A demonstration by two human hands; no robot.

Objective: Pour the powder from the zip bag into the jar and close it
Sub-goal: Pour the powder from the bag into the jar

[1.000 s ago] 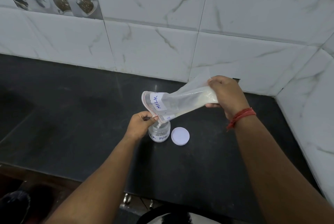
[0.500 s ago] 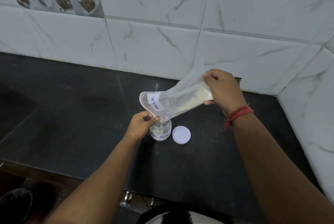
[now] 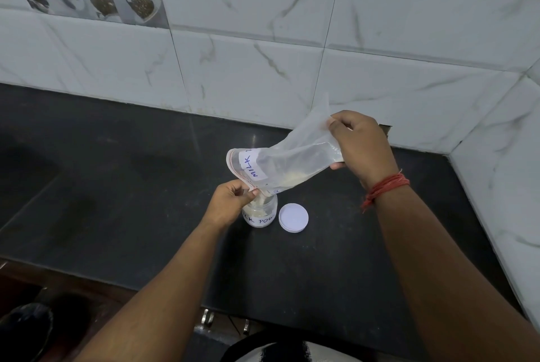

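The zip bag (image 3: 280,166) is tipped over the jar (image 3: 261,212), which stands on the dark worktop (image 3: 117,186). The left hand (image 3: 230,204) pinches the open mouth of the bag right at the top of the jar. The right hand (image 3: 361,147) pinches the bag's far end and lifts it high. Some powder (image 3: 292,178) sits low in the bag, and some is already in the jar, so the pouring looks partly done. The rest has to slide down. The white lid (image 3: 293,218) lies flat just beside the jar, so closing the jar is left to do
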